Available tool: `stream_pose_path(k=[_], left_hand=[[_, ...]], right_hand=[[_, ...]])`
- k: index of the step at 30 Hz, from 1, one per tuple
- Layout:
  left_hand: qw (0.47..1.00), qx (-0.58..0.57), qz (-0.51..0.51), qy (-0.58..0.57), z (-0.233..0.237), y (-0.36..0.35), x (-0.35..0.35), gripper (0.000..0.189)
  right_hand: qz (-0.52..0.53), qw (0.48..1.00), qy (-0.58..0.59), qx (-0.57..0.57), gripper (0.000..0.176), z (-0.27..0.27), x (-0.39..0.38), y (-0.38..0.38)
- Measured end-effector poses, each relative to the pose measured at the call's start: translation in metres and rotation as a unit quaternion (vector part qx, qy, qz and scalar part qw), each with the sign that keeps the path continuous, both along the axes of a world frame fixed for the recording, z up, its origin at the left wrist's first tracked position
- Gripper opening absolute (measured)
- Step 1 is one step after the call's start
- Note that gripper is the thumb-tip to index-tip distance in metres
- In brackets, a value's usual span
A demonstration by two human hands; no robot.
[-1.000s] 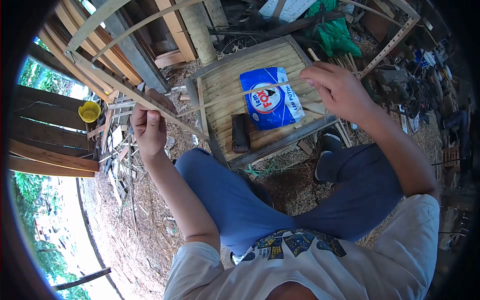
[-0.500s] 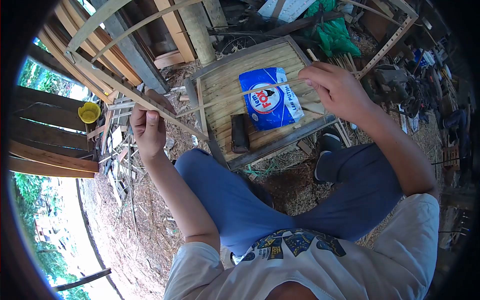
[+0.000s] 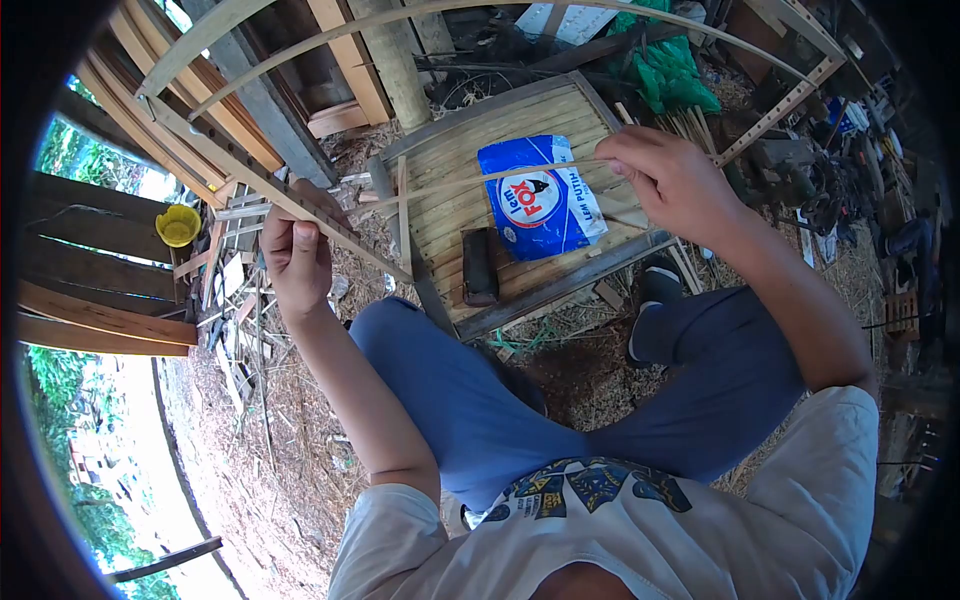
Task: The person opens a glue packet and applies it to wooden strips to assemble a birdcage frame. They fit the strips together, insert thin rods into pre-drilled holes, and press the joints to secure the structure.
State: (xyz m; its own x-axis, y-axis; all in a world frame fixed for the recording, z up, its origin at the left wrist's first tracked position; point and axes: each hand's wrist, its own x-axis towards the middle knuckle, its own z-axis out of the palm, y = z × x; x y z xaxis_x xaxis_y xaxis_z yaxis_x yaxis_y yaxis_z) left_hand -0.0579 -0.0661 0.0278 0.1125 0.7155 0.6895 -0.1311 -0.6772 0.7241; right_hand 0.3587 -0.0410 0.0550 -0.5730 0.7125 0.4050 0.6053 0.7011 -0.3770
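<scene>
My left hand (image 3: 297,245) is closed around a wooden bar with a row of holes (image 3: 240,165), thumb on its near face. My right hand (image 3: 670,180) pinches the end of a thin wooden strip (image 3: 450,186) between thumb and fingers. That strip runs leftward to the drilled bar near my left hand; how it meets the bar is hidden. A second drilled bar (image 3: 780,112) slants beyond my right hand. Between the two bars a slender curved strip (image 3: 480,14) arches across the top.
Below my hands stands a low slatted table (image 3: 440,160) bearing a blue-and-white glue packet (image 3: 535,200) and a dark oblong block (image 3: 480,265). A yellow container (image 3: 178,226) is at left. Green plastic (image 3: 670,75) and scrap wood lie around, with a wooden post (image 3: 395,70) behind the table.
The curved strip at the top has come lower into view and now spans to the right bar. The right drilled bar has shifted slightly right and down. My hands have hardly moved.
</scene>
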Motion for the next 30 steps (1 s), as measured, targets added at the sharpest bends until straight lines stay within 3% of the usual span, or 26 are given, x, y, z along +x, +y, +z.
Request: stream_pose_path(k=[13, 16, 19, 25, 30], left_hand=[[0.999, 0.026, 0.014, 0.016, -0.003, 0.006, -0.004, 0.022], [0.999, -0.008, 0.047, 0.017, 0.001, 0.001, 0.001, 0.029], [1.0, 0.002, -0.004, 0.0, -0.006, 0.005, -0.007, 0.02], [0.998, -0.033, 0.056, -0.017, -0.009, 0.0, -0.006, 0.023], [0.995, -0.037, 0.089, -0.002, -0.014, 0.003, -0.009, 0.024]], right_hand=[[0.019, 1.0, -0.007, -0.021, 0.02, 0.012, 0.001, -0.002], [0.045, 0.999, 0.007, -0.026, 0.018, 0.017, 0.001, -0.003], [0.08, 0.996, 0.03, -0.014, 0.014, 0.017, 0.003, 0.0], [0.141, 0.987, 0.073, 0.018, 0.014, 0.026, 0.003, -0.002], [0.087, 0.987, 0.134, -0.013, 0.012, 0.046, 0.005, -0.02]])
